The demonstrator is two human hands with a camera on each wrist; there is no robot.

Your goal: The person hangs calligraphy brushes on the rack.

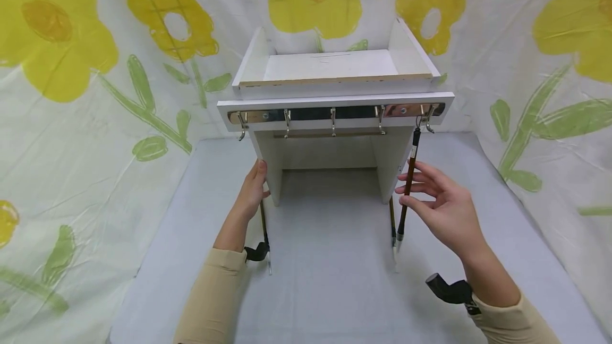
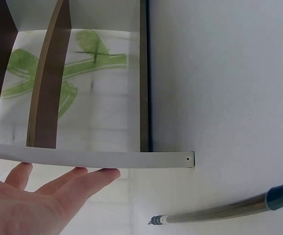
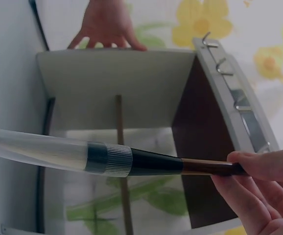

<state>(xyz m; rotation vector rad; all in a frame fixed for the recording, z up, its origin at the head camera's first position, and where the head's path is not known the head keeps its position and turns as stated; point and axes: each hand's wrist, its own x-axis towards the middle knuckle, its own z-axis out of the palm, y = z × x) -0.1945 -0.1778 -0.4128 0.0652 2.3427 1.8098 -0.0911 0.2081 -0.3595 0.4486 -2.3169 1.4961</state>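
My right hand (image 1: 442, 206) pinches the brown handle of a calligraphy brush (image 1: 410, 174) between thumb and fingers. The brush hangs tip down, its loop up at the rightmost hook (image 1: 427, 115) of a white shelf (image 1: 334, 87). In the right wrist view its bristles sit under a clear cap (image 3: 38, 152), beyond a ridged silver ring. On the shelf's other side, my left hand (image 1: 248, 190) rests against the left side panel (image 1: 268, 169), fingers stretched along its outside in the left wrist view.
A metal hook rail (image 1: 311, 114) runs across the shelf front. A second brush (image 1: 393, 222) is beside the right panel, and another brush (image 1: 264, 222) is beside the left panel. Behind the white tabletop (image 1: 325, 291) hangs a flower-patterned cloth (image 1: 143, 31).
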